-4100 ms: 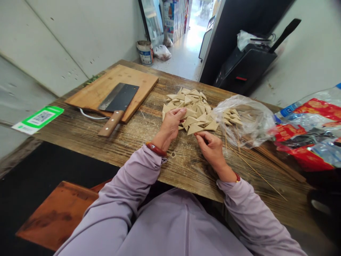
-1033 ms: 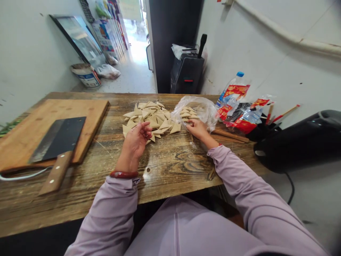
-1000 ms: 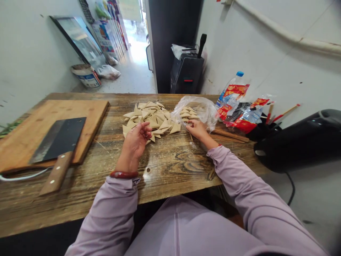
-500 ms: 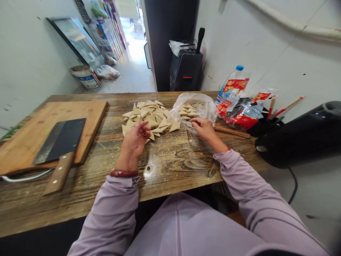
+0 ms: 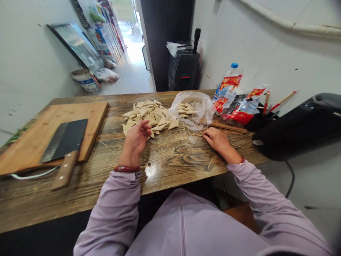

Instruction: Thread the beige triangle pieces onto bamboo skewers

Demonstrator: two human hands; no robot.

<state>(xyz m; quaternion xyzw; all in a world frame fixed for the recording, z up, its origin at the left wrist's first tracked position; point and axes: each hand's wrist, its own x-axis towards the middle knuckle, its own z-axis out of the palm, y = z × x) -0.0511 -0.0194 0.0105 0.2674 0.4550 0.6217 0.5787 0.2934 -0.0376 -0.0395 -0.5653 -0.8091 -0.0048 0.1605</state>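
The right hand [image 5: 220,139] has moved away from the clear plastic bag [image 5: 205,106], shifting rightward and nearer the person, to lie beside the bamboo skewers [image 5: 229,128].

We catalogue this as a small back room for preparing food, more like a shop's than a home's. Items we list: one worn wooden table [image 5: 186,156] bearing a cutting board [image 5: 90,113], a cleaver [image 5: 64,140], pale food triangles [image 5: 145,115] and bamboo skewers [image 5: 227,128]; bare white walls [image 5: 266,53]; one bucket [image 5: 85,81] on the floor; a doorway [image 5: 130,46] opening onto a bright corridor with stacked boxed goods [image 5: 106,35].
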